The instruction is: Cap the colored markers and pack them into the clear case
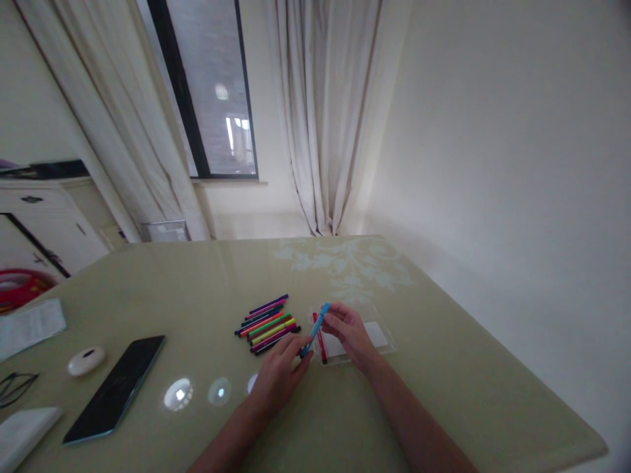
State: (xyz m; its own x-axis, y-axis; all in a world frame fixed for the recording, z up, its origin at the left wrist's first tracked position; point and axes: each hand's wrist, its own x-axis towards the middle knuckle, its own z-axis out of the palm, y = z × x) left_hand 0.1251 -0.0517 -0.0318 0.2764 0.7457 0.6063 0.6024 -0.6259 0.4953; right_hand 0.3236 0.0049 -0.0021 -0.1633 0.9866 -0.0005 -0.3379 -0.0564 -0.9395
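A light blue felt-tip pen (315, 330) is held slantwise between both hands. My left hand (282, 366) pinches its lower, dark end, while the fingers of my right hand (349, 330) close on its upper end. Beneath the right hand lies a clear plastic case (389, 348) with a white card (376, 334) inside. One red felt-tip pen (320, 340) rests along the case's left side. Just left of the case, several felt-tip pens (269, 322) in purple, pink, black, orange, green and yellow lie side by side; my left hand partly covers the nearest ones.
On the left of the table (207, 276) are a dark phone (116, 387), a white rounded case (86, 361), glasses (17, 387), a white box (27, 430) and a folded cloth or paper (32, 327). A wall (517, 197) runs along the right.
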